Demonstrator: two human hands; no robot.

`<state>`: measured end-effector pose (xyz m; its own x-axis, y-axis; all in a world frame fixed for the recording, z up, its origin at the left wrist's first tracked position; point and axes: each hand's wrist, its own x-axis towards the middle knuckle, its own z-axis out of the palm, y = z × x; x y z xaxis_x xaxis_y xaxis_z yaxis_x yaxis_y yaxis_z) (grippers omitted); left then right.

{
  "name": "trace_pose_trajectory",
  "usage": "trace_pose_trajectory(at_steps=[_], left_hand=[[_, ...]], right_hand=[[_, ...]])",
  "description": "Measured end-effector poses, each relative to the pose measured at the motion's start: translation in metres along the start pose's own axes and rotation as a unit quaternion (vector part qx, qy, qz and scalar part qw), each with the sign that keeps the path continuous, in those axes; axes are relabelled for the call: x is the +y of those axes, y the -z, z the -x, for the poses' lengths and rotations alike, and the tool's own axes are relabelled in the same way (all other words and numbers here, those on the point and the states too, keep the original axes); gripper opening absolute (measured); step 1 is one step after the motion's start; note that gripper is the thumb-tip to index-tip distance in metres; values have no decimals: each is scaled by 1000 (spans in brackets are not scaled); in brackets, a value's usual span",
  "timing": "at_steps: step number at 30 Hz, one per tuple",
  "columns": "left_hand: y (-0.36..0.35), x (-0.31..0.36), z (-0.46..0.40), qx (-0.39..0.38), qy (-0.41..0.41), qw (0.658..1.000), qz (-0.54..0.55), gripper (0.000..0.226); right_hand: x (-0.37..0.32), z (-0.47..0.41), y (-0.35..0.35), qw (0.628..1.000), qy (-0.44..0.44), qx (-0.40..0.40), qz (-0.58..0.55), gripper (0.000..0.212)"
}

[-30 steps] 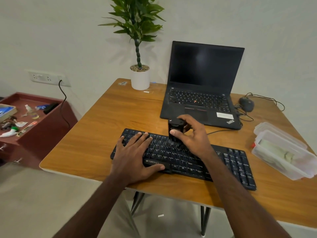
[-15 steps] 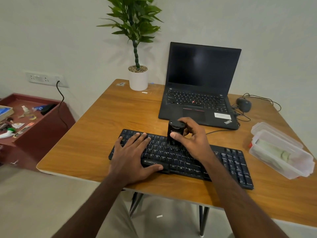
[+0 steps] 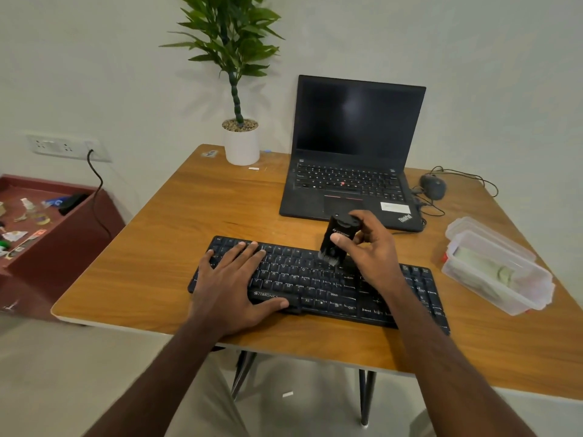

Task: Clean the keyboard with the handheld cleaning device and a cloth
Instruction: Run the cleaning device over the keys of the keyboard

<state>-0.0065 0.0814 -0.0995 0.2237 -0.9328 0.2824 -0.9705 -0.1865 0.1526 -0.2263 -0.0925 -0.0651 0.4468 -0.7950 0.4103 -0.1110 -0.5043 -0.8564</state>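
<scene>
Left hand (image 3: 233,285) flat, fingers straight, pressing keyboard (image 3: 318,282) left end; right hand (image 3: 372,250) fingers grasping cleaning device (image 3: 336,241), bristles on far-row keys.

Soft, even indoor light, nothing harsh

Faint glare on the laptop screen (image 3: 356,118), wide-angle bending at the edges, slight overall softness.

My left hand (image 3: 235,285) lies flat, fingers spread, thumb stretched right. My right hand (image 3: 370,247) is raised, thumb and curled fingers pinching. Both bare forearms reach forward from the near edge.
</scene>
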Motion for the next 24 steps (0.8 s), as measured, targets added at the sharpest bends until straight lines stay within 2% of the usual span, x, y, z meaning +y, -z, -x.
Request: trace_pose_trajectory(at_steps=[3, 5, 10, 16, 18, 22, 24], left_hand=[[0, 0, 0, 2, 0, 1000, 1, 110], [-1, 0, 0, 4, 0, 1000, -1, 110], [-2, 0, -1, 9, -4, 1000, 5, 108], [-1, 0, 0, 9, 0, 1000, 4, 110], [-2, -1, 0, 11, -2, 1000, 4, 109], [-2, -2, -1, 7, -2, 1000, -2, 109], [-2, -1, -1, 5, -2, 1000, -3, 109]], right_hand=[[-9, 3, 3, 1000, -1, 22, -21, 38], [-12, 8, 1, 999, 1, 9, -32, 36], [-2, 11, 0, 999, 0, -25, 29, 37], [3, -1, 25, 997, -33, 42, 51, 40], [2, 2, 28, 997, -36, 57, 25, 40], [0, 18, 19, 999, -31, 9, -8, 36], [1, 22, 20, 999, -30, 13, 5, 38]])
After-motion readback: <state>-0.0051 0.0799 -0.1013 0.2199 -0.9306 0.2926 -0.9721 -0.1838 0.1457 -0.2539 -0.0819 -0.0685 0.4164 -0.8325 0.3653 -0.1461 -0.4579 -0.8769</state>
